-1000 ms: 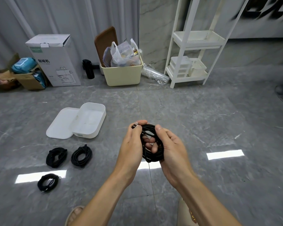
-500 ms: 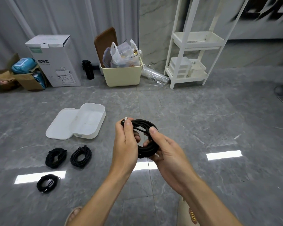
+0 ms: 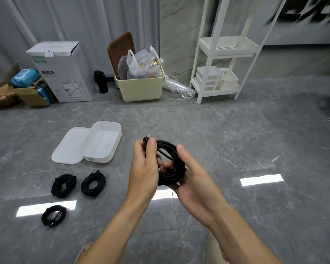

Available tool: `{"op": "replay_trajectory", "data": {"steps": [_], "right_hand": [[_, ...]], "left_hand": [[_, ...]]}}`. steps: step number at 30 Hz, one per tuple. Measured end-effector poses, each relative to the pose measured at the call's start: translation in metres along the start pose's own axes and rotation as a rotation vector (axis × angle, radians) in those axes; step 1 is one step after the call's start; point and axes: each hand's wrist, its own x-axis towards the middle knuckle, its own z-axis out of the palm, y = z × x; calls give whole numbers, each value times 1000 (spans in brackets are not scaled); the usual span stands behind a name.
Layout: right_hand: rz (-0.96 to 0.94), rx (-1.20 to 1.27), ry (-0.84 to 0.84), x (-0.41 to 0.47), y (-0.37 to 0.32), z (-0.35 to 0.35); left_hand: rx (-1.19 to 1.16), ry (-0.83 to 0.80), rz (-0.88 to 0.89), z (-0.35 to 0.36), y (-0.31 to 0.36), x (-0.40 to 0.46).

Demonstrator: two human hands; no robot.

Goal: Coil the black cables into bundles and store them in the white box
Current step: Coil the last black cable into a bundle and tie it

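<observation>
Head view: a coiled black cable [image 3: 170, 168] is being gripped by the right hand [image 3: 192, 180], its middle partly hidden; its plug end is being pinched by the left hand [image 3: 144, 168]. White box [image 3: 103, 143] is lying open on bare floor [image 3: 236, 149] beyond.

Left forearm: bare, enters from the bottom edge, rising toward centre. Left hand [image 3: 144, 166]: back toward the camera, thumb upright, thumb and fingers pinching the plug end of a coiled black cable [image 3: 170, 166].

Right forearm: bare, enters from the lower right, angled up and inward. Right hand [image 3: 193, 180]: palm turned up and toward the left, thumb extended along the coil's upper right edge, fingers curled under and through the loops, cradling the bundle.

Both hands: close together, raised above the floor, fingertips nearly meeting inside the coil.
</observation>
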Motion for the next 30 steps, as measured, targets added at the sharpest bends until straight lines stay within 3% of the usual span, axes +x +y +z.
{"op": "replay_trajectory", "data": {"steps": [5,11,17,23,30], "right_hand": [[-11,-349,99,-1,3,-10],[44,-248,74,0,-2,-9],[-96,-445,172,3,0,-8],[-120,-545,286,6,3,-10],[-43,-393,166,6,-2,-10]], "left_hand": [[57,78,8,-3,-5,4],[50,90,19,-3,-6,5],[76,73,61,-2,-4,4],[103,1,135,2,-4,-4],[60,5,113,1,-3,-2]]}}
